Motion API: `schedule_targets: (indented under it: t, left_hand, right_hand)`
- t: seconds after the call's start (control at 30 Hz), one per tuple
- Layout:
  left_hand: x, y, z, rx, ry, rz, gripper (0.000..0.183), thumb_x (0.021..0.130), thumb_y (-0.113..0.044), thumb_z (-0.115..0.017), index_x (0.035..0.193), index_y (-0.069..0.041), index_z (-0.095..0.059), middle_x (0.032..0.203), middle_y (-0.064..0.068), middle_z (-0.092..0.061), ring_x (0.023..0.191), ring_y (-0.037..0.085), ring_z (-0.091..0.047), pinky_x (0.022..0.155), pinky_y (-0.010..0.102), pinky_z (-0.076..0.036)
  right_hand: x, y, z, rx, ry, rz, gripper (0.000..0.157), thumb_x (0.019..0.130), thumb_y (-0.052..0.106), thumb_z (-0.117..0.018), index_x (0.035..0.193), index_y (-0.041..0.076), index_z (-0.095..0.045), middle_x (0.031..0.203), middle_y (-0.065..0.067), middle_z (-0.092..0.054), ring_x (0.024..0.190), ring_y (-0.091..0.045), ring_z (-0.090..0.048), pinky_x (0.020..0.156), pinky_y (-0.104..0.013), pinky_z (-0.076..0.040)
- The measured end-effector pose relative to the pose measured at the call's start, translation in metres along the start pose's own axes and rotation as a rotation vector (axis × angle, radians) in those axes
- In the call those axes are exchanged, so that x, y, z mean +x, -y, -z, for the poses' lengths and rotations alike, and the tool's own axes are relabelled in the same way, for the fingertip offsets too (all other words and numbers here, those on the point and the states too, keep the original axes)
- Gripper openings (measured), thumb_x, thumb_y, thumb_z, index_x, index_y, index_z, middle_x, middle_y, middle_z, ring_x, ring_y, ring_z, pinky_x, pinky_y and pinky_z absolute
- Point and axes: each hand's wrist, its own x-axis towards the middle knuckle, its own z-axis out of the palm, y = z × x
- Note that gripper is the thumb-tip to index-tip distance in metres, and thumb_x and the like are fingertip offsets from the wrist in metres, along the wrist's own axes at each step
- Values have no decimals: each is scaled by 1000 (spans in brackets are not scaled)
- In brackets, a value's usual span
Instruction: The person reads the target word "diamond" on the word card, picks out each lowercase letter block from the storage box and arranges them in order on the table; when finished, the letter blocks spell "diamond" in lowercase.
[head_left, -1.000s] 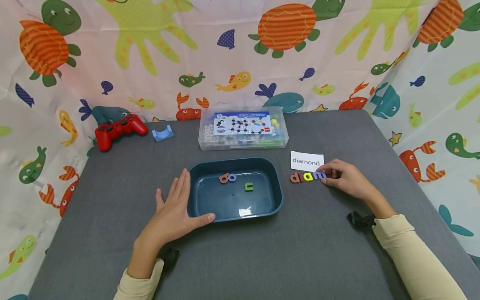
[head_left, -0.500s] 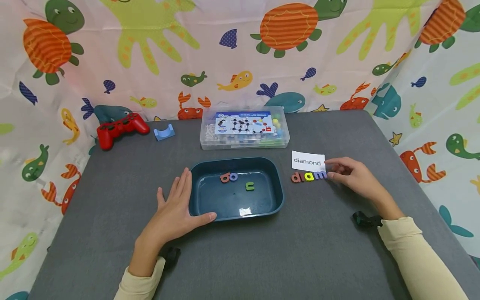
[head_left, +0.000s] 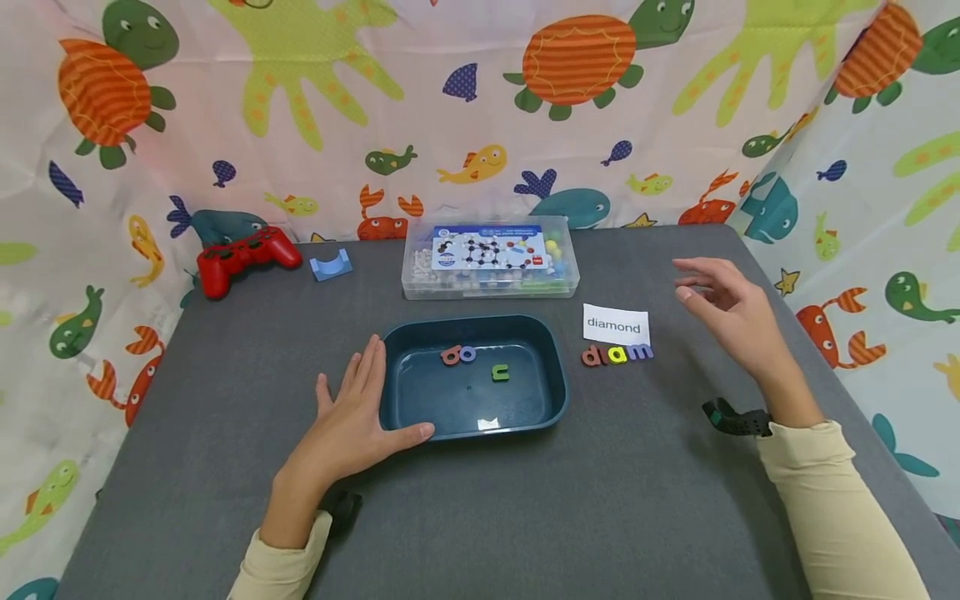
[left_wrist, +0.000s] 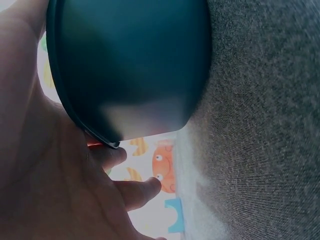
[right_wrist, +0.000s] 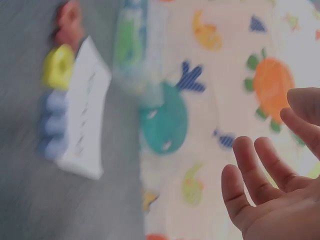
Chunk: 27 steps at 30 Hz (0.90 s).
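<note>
A: How is the left hand (head_left: 343,425) disposed?
B: Uncurled: its straight fingers lie against the nearer side wall of the dark blue tray (head_left: 472,408), the thumb at the front rim. The tray sits immediately to this hand's right.

A: And its contents?
B: To the right of the left fingers, a reddish-brown letter (head_left: 450,356) lies just beside a purple o (head_left: 467,355); a green n (head_left: 500,372) lies farther right, nearer the person.

A: The right hand (head_left: 738,321)?
B: Released, raised off the table (head_left: 525,517), fingers loosely bent around nothing. To its left lies a white card (head_left: 616,323) printed "diamond"; along the card's near edge run a reddish-brown d (head_left: 591,357), a matching i (head_left: 603,357), a yellow a (head_left: 617,355) and a purple m (head_left: 640,352), the m nearest this hand.

A: Beyond the hands?
B: A clear box (head_left: 491,288) behind the tray, between both hands; a red controller (head_left: 247,258) and a light-blue piece (head_left: 331,266) past the left fingertips.
</note>
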Motion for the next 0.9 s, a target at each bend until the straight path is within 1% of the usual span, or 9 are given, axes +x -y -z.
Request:
schedule_targets:
  t: [0.07,0.23,0.37,0.53,0.63,0.73,0.8,0.9]
  left_hand:
    - [0,1,0,-3,-2,-2,138,84,-81,-72,172,-8,5,179,11,9,162,46,0,114,81,12]
    - [-1,2,-1,0,-3,-5,139,82,-86,-69,172,-11,6,179,9,9,162,44,0,115,80,13]
    - [-1,2,-1,-2,0,-2,139,81,-87,-68,172,-11,6,179,9,9,162,45,0,115,80,13]
    - [-1,3,-1,-2,-3,-6,139,82,-85,-69,172,-10,5,179,10,9,162,46,-1,114,81,13]
    - [-1,3,-1,3,-5,-7,139,82,-86,-69,172,-10,5,179,10,8,162,46,-1,114,80,13]
    - [0,3,-1,3,-1,-4,139,82,-85,-69,172,-10,5,179,10,9,162,46,0,115,80,13]
    - [0,3,-1,2,1,-2,139,82,-84,-71,172,-9,5,179,10,8,162,46,0,115,80,13]
    - [0,3,0,-2,3,0,137,84,-80,-73,172,-9,5,179,11,8,162,46,0,114,80,13]
  right_hand:
    - [6,12,-6,33,-2,33,43,105,6,-67,147,3,-63,134,6,-60,119,-9,-63,91,-12,-49]
    - [20,41,-27,109,21,129,44,104,0,-65,147,2,-63,140,-3,-60,123,-14,-64,95,-16,-51]
    - [32,63,-48,159,67,200,45,104,-4,-64,148,1,-61,144,-7,-58,127,-19,-63,98,-20,-52]
    - [42,85,-79,245,129,264,45,104,-3,-64,149,1,-60,147,-11,-56,130,-24,-60,102,-25,-52]
    - [47,95,-101,300,186,310,45,103,-4,-65,148,-1,-61,149,-13,-55,131,-28,-59,104,-29,-52]
    - [48,103,-125,323,263,348,45,101,-5,-67,146,-3,-61,151,-15,-53,130,-32,-59,104,-32,-53]
    - [48,106,-141,326,325,361,45,100,-6,-68,145,-4,-61,150,-15,-53,130,-36,-59,104,-40,-55]
    - [48,108,-163,318,427,355,44,102,-2,-67,146,-2,-61,148,-15,-54,129,-34,-60,105,-49,-54]
